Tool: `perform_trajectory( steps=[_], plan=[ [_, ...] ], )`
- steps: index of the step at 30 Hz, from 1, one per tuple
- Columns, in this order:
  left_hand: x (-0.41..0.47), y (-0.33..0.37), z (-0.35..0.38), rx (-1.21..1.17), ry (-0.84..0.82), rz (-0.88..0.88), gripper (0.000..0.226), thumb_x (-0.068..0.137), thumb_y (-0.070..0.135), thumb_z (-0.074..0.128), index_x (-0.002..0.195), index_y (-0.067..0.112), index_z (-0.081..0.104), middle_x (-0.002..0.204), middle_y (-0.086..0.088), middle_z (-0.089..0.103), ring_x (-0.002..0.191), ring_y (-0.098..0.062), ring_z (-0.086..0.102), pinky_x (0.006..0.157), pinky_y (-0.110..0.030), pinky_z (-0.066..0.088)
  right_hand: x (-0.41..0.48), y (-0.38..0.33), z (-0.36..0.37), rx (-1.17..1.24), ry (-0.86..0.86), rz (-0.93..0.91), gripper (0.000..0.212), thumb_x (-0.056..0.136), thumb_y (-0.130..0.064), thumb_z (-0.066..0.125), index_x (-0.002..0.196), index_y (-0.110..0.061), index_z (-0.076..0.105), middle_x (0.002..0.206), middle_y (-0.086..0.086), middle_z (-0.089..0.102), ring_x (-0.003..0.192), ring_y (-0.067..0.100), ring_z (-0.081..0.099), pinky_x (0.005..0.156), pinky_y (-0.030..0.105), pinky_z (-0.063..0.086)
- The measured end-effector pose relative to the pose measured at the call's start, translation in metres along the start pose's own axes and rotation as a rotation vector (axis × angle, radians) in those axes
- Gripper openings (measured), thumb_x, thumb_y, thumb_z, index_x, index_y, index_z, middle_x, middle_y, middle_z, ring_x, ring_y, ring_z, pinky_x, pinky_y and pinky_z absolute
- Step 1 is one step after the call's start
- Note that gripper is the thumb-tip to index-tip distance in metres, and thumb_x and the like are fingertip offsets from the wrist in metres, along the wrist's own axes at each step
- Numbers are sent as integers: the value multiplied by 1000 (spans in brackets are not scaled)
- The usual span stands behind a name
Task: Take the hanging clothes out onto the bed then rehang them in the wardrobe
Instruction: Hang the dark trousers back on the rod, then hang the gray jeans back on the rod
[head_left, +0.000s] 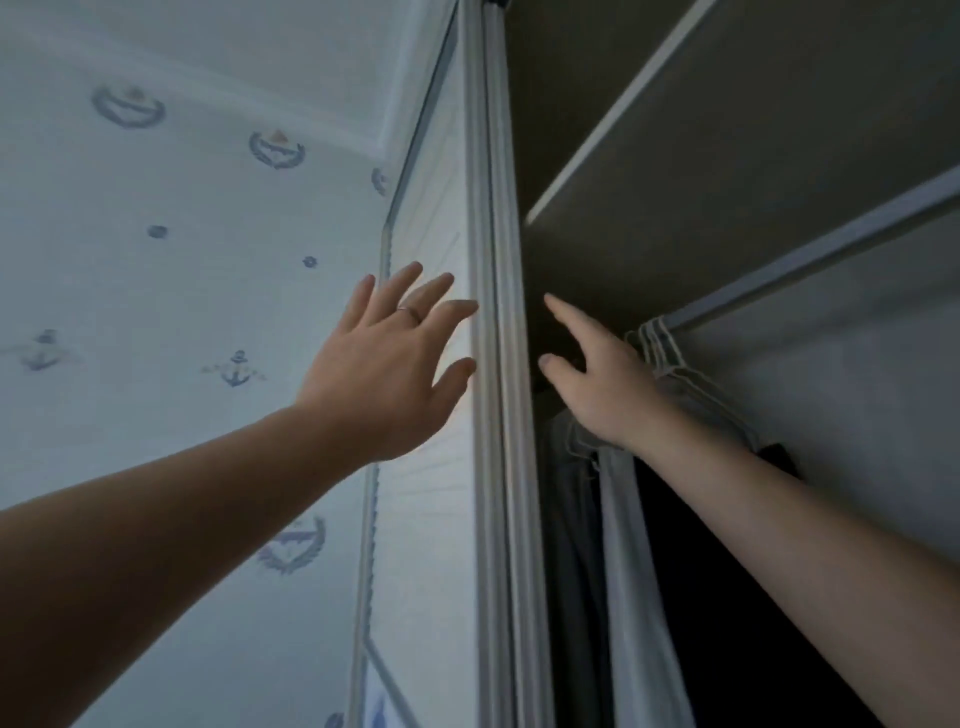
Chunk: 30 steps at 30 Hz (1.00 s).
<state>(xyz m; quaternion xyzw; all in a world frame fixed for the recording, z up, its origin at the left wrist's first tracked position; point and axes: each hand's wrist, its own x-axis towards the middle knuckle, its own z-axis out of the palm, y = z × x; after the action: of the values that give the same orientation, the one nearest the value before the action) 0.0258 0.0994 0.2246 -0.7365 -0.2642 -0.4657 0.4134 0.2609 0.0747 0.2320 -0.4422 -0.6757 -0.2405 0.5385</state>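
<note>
My left hand (387, 358) is raised with straight, spread fingers against the white sliding door (431, 519) of the wardrobe, near its edge frame (496, 415). My right hand (605, 384) reaches into the dark wardrobe opening, forefinger and thumb stretched out, just left of several white hanger hooks (660, 343) on the rail (810, 260). Whether its other fingers touch the hangers is hidden. Below hang a grey garment (571, 519), a pale one (639, 597) and a black one (727, 597).
A shelf (623, 114) runs across the wardrobe above the rail. On the left is a wall (156, 260) with anchor-patterned wallpaper. The view looks steeply upward; no bed is in sight.
</note>
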Motion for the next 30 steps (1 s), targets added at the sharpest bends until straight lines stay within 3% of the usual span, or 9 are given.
perform_trajectory(
  steps=[3, 7, 16, 21, 26, 30],
  plan=[
    [-63, -45, -44, 49, -34, -61, 60, 96, 57, 26, 150, 30, 33, 163, -1, 25, 153, -25, 7, 123, -50, 7, -35, -69, 48, -76, -79, -162, 63, 96, -42, 46, 152, -40, 17, 159, -15, 22, 146, 8, 15, 118, 37, 18],
    [-163, -104, -107, 89, -112, -174, 64, 95, 59, 24, 151, 30, 31, 164, -1, 22, 153, -26, 6, 122, -52, 9, -84, -164, 128, -60, -203, -195, 60, 99, -51, 33, 152, -44, 7, 163, -14, 8, 149, 9, -4, 120, 46, -2],
    [-419, -209, -271, 333, -395, -521, 72, 94, 66, 18, 157, 32, 13, 167, 3, 4, 153, -21, -12, 122, -53, 0, -228, -384, 311, 211, -463, -313, 65, 93, -70, 9, 151, -47, -9, 162, -16, -14, 146, 9, -23, 118, 51, -14],
    [-566, -229, -365, 485, -567, -764, 75, 93, 68, 19, 158, 33, 7, 167, 5, -5, 152, -20, -16, 122, -54, -2, -340, -501, 398, 379, -672, -371, 67, 90, -73, 2, 149, -48, -15, 160, -17, -19, 147, 11, -23, 118, 51, -13],
    [-701, -227, -448, 639, -691, -1081, 76, 91, 71, 18, 158, 35, 10, 166, 7, -1, 153, -20, -12, 122, -51, -1, -444, -615, 466, 592, -898, -436, 66, 90, -73, 5, 149, -50, -11, 159, -21, -18, 147, 11, -21, 118, 51, -10],
    [-796, -218, -508, 737, -828, -1274, 75, 94, 69, 23, 158, 35, 4, 166, 6, -6, 151, -19, -19, 122, -51, -4, -514, -699, 506, 736, -1059, -497, 68, 87, -75, 3, 149, -51, -11, 160, -20, -15, 148, 10, -19, 117, 50, -11]
  ],
)
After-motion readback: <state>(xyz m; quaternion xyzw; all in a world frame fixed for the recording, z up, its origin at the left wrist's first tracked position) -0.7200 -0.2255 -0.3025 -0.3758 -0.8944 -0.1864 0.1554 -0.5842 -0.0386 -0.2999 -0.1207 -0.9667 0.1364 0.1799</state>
